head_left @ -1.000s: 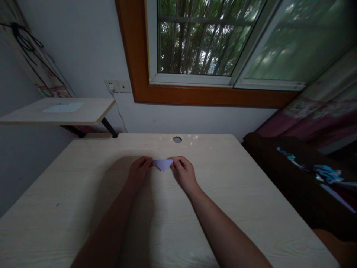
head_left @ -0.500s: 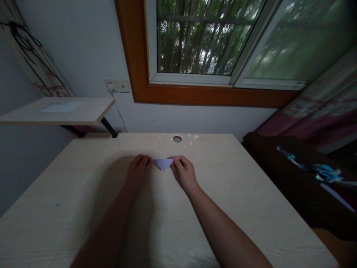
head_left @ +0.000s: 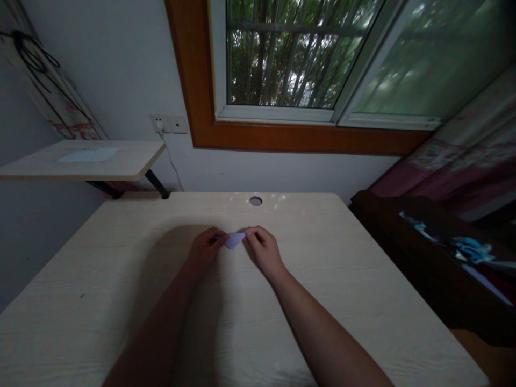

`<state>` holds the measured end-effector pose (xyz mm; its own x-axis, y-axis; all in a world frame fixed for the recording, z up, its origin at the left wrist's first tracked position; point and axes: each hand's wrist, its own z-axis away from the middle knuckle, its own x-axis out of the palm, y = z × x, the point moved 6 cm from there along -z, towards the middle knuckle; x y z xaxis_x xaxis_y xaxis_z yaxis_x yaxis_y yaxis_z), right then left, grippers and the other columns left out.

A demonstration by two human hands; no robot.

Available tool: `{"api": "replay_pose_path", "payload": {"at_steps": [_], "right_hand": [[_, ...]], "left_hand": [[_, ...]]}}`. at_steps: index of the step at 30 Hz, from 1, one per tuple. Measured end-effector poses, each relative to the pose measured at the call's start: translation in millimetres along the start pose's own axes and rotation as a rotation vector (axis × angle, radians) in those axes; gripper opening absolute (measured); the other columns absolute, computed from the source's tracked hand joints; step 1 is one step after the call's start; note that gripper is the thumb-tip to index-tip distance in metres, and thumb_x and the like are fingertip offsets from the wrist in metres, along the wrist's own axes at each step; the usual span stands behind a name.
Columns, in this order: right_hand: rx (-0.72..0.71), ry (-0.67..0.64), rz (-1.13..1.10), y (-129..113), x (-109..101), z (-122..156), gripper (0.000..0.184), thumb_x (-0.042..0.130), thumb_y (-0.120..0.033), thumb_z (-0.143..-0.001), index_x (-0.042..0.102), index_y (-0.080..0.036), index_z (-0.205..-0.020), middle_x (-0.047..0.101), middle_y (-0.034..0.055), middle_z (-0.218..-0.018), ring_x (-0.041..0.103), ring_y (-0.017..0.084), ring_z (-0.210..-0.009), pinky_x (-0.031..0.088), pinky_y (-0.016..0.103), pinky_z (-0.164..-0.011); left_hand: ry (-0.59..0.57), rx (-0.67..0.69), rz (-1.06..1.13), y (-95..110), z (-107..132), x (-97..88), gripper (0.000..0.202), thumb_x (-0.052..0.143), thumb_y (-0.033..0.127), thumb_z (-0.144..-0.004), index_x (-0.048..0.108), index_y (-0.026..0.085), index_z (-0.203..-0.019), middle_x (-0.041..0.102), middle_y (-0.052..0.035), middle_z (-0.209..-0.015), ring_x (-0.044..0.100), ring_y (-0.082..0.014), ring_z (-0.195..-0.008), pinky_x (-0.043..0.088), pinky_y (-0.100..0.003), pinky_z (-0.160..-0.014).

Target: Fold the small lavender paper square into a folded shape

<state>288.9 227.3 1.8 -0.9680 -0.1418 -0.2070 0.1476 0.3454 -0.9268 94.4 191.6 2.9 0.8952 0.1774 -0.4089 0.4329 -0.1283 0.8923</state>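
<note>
A small folded piece of purple paper (head_left: 234, 240) is held between my two hands, over the far half of the pale wooden desk (head_left: 322, 301). My left hand (head_left: 206, 246) pinches its left side, with thumb and fingers covering that part. The right corner sits in the fingertips of my right hand (head_left: 263, 246). The paper's lower point is turned toward me. Both hands are closed and close together, and the fingers hide the paper's ends.
A round cable hole (head_left: 256, 201) lies near the desk's back edge. On the left stands a raised shelf (head_left: 133, 164) with a white sheet (head_left: 88, 155) on it. A window (head_left: 298, 59) is above the desk. Dark furniture with cloth items (head_left: 471, 250) stands to the right.
My left hand has moved right along the paper and covers more of it. The right hand has shifted slightly left. Less of the purple triangle shows, and it is tilted.
</note>
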Motion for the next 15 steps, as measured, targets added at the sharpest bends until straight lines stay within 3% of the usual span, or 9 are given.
{"api": "replay_pose_path", "payload": {"at_steps": [8,15], "right_hand": [[-0.215,-0.129,0.137,-18.7,10.8,2.7,0.01,0.064,-0.027,-0.088,0.073,-0.023,-0.087,0.069,0.0028,-0.083,0.062,0.017,-0.081,0.047,0.028,-0.073],[-0.264,-0.165,0.164,-24.5,12.6,4.0,0.009,0.064,-0.022,-0.088,0.072,-0.023,-0.084,0.07,0.0027,-0.08,0.064,0.018,-0.081,0.048,0.029,-0.075]], "left_hand": [[-0.056,0.157,-0.106,5.5,3.9,7.0,0.019,0.063,0.036,-0.087,0.069,0.019,-0.08,0.065,-0.0007,-0.075,0.06,-0.0143,-0.071,0.045,-0.024,-0.067],[-0.1,0.201,-0.113,11.6,6.4,8.6,0.018,0.063,0.033,-0.089,0.069,0.018,-0.081,0.066,-0.0021,-0.079,0.062,-0.0141,-0.073,0.046,-0.025,-0.07]]}}
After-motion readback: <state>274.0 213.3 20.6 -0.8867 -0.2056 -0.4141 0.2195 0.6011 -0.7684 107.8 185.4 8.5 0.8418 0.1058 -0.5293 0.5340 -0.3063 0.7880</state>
